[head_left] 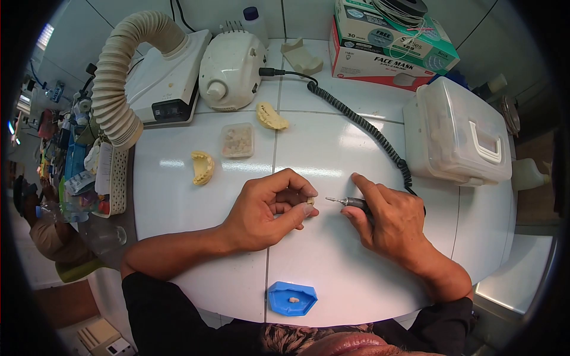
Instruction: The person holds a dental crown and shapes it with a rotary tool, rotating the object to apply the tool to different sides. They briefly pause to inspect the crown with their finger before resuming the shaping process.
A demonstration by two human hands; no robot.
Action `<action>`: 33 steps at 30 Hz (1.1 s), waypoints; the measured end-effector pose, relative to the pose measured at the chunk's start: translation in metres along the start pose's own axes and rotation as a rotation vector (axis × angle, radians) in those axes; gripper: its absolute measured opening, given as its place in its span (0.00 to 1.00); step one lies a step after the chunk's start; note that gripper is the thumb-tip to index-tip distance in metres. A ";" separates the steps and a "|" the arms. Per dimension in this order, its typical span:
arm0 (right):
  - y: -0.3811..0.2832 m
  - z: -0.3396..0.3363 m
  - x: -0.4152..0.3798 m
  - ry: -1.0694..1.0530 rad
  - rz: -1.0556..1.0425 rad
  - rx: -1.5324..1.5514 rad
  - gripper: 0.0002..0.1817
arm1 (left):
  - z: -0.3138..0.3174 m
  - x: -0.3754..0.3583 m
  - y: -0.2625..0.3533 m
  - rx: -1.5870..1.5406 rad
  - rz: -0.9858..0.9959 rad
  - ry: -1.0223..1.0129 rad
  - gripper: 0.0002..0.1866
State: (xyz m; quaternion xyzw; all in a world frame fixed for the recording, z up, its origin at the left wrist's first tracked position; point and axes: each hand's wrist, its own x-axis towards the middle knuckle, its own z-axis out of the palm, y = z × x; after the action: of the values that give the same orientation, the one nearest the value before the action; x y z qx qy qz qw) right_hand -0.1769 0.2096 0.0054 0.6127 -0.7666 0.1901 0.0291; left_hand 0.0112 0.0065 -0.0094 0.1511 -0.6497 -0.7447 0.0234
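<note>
My left hand (261,210) pinches a small cream-coloured, tooth-like piece (310,201) between thumb and fingertips, which partly hide it. My right hand (396,224) is wrapped round a dark rotary handpiece (356,203), its thin metal bur pointing left at the piece. A gap separates the bur from the piece. Beyond my left hand lie two yellowish dental casts, one nearer (203,168) and one farther (271,116). Close to them sits a clear lidded box (237,141) of small pale pieces. A blue tray (284,304) near my body holds a small pale piece.
A coiled black cord (356,121) runs from the white control unit (228,71) toward my right hand. The ribbed suction hose (110,77) arches at the left. Mask boxes (380,62) and a white case (454,133) stand at the right. A person (56,237) is at far left.
</note>
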 end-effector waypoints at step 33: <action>-0.009 0.002 0.004 -0.047 -0.002 0.053 0.26 | 0.001 0.002 0.000 -0.016 0.034 0.013 0.10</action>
State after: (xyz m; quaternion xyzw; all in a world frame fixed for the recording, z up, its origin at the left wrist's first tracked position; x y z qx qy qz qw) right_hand -0.1692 0.2037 0.0073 0.6184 -0.7610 0.1958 -0.0048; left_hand 0.0096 0.0066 -0.0096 0.1446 -0.6459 -0.7485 0.0416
